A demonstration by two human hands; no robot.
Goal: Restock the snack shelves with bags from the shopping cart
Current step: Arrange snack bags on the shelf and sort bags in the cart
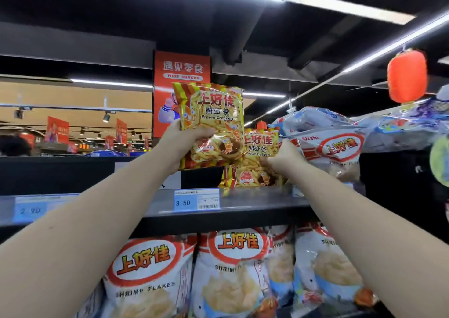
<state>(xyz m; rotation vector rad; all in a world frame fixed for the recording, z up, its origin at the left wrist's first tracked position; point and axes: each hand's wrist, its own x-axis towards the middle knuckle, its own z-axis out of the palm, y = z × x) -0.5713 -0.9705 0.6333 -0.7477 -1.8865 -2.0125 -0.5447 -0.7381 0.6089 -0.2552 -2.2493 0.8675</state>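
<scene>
L hand [184, 139] closest, fingers clamped on the lower-left edge of a prawn crackers bag [213, 113], held upright just above the top shelf [255, 202], long axis vertical, front twd cam. It half-hides the 2nd bag [255, 172], which stands on the shelf w/ R hand [283, 158] gripping its right edge. Shrimp flakes bags [145, 271] below are cut off.

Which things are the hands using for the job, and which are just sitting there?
In the job: left hand gripping a yellow-orange foil Prawn Crackers bag; right hand holding a second Prawn Crackers bag on the grey metal shelf.
Just there: white plastic Shrimp Flakes bags below; round red paper lantern.
</scene>
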